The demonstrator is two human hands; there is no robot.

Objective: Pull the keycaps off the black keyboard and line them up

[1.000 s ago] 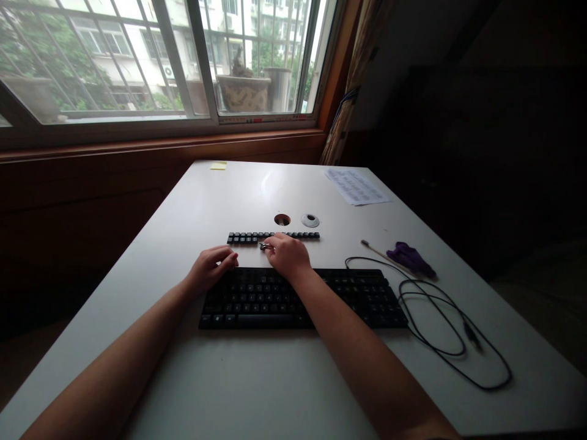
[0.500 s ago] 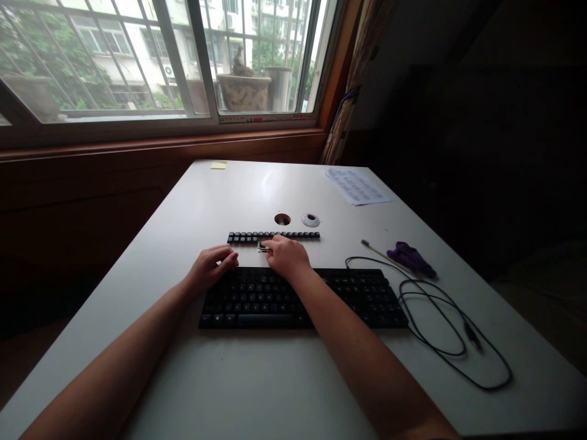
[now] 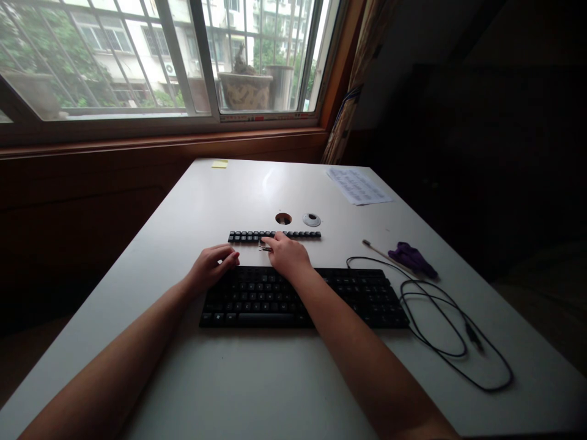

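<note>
A black keyboard lies on the white desk. Just beyond it a row of loose black keycaps is lined up. My right hand rests over the keyboard's top edge, fingers pinched round a small metal tool whose tip points left, just in front of the keycap row. My left hand lies at the keyboard's upper left corner, fingers loosely curled against the edge, nothing visible in it.
The keyboard's black cable loops on the right. A purple cloth and a thin stick lie beside it. A cable hole, its cap, a printed sheet and a yellow note sit farther back.
My right hand has shifted slightly with the metal tool near the keycap row. The left hand stays in place. The view has moved a touch.
</note>
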